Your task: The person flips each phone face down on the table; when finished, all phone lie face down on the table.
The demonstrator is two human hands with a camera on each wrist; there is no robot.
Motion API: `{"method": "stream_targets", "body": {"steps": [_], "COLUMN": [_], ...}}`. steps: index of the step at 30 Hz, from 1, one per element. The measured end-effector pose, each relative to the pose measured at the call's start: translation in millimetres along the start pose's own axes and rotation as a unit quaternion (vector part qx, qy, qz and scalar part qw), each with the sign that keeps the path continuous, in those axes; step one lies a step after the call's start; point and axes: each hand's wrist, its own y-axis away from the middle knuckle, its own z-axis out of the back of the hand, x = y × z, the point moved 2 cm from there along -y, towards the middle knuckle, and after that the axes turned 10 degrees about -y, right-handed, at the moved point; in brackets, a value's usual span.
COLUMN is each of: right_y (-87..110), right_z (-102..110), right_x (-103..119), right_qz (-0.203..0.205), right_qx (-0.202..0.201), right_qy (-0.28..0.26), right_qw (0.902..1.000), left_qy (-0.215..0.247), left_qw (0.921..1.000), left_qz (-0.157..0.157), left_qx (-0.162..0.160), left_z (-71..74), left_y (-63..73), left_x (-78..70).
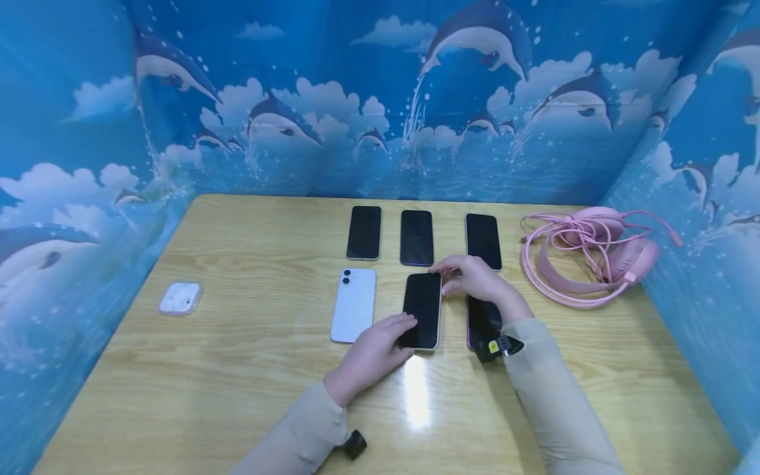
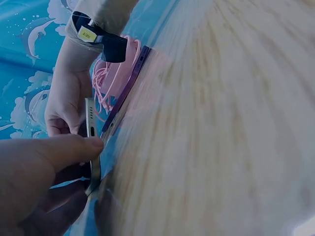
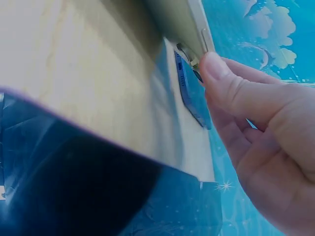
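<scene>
Between the side edges of a table (image 1: 255,303), left hand (image 1: 375,346) and right hand (image 1: 475,277) pinch a phone (image 1: 424,305), probably stiff, slippery; hold its rim.

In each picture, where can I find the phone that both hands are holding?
Head: held phone, slightly right of centre, below middle, between left hand and right hand.
Left wrist: held phone, left of centre, edge-on.
Right wrist: held phone, top edge, right of centre.
Shared landmark: blue curtain, visible in all three.
</scene>
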Motion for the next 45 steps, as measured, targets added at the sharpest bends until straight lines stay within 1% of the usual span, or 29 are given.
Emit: {"method": "stream_targets", "body": {"steps": [4,7,11,17,19,22,25,28,30,32,34,41,45], "right_y": [-2.4,-5.6,-10.5,-16.7,-18.9,-21.7,-23.7,-25.3,-25.9,-26.5,-27.4,-31.2,-32.1], "right_z": [3,4,1,-6,-8,-11,-14,-18,-21,-23,-26,-33,-36], "right_x": [6,12,20,30,32,33,33,33,33,32,31,27,28], "right_qz": [0.027,0.028,0.027,0.03,0.031,0.037,0.037,0.032,0.028,0.022,0.02,0.019,0.022], "right_qx": [-0.009,-0.014,-0.016,-0.014,-0.013,-0.013,-0.016,-0.017,-0.016,-0.016,-0.016,-0.018,-0.019], "right_qy": [-0.014,-0.028,-0.046,-0.069,-0.071,-0.071,-0.072,-0.075,-0.081,-0.087,-0.092,-0.118,-0.106], "right_qw": [0.9995,0.9991,0.9984,0.9971,0.9969,0.9967,0.9966,0.9966,0.9962,0.9958,0.9955,0.9927,0.994], "left_qy": [0.06,0.093,0.111,0.121,0.114,0.087,0.04,-0.009,-0.034,-0.051,-0.06,-0.073,-0.077], "left_qw": [0.9981,0.9955,0.9935,0.9915,0.9921,0.9943,0.9958,0.9941,0.9918,0.9898,0.9893,0.989,0.9891], "left_qz": [0.014,0.017,0.022,0.047,0.049,0.041,0.019,-0.015,-0.036,-0.047,-0.047,-0.031,-0.022], "left_qx": [-0.002,-0.009,-0.013,-0.004,-0.014,-0.046,-0.08,-0.107,-0.118,-0.124,-0.124,-0.125,-0.124], "left_z": [0.6,0.3,0.3,1.0,1.9,4.1,7.2,10.6,12.6,13.9,14.7,15.7,15.0], "left_y": [-0.8,-1.0,-1.5,-1.8,-0.7,1.8,3.4,3.8,4.1,4.7,5.5,7.5,8.7], "left_x": [2.1,3.5,3.4,2.7,2.8,3.4,3.1,0.8,-0.9,-2.0,-2.5,-1.6,-0.9]}}
